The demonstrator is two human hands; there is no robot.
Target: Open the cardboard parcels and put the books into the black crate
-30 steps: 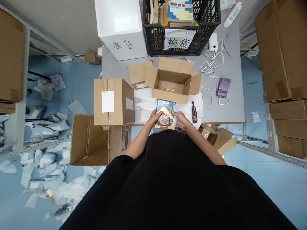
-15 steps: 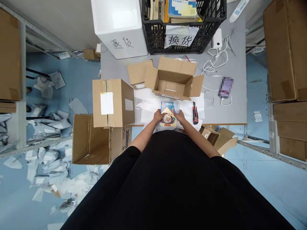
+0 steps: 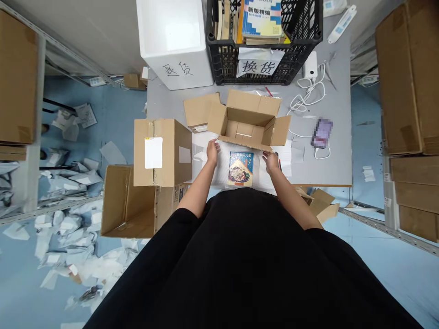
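Note:
A blue book [image 3: 248, 157] lies flat on the white wrapping sheet [image 3: 219, 176] at the table's front. On it rests a cream booklet [image 3: 239, 172] with a picture of a bowl. My left hand [image 3: 213, 151] is left of the books, near the lower left corner of the open cardboard box [image 3: 245, 130], its fingers apart and holding nothing. Close to that box's lower right corner, my right hand [image 3: 270, 161] has its fingers stretched out and grasps nothing. Whether either hand touches the box I cannot tell. The red and black utility knife [image 3: 279, 163] is mostly hidden behind my right hand.
A taped carton [image 3: 164, 153] stands on the left, above an open carton [image 3: 128, 201]. A white bin [image 3: 174, 45] and a black crate [image 3: 264, 64] of books line the back. Phone [image 3: 322, 132] and cables [image 3: 305, 98] lie right. Parcels [image 3: 72, 228] litter the floor.
Both hands have let go of the books and moved apart and forward towards the open box. The cream booklet now lies straight on the blue book. The view has tilted slightly.

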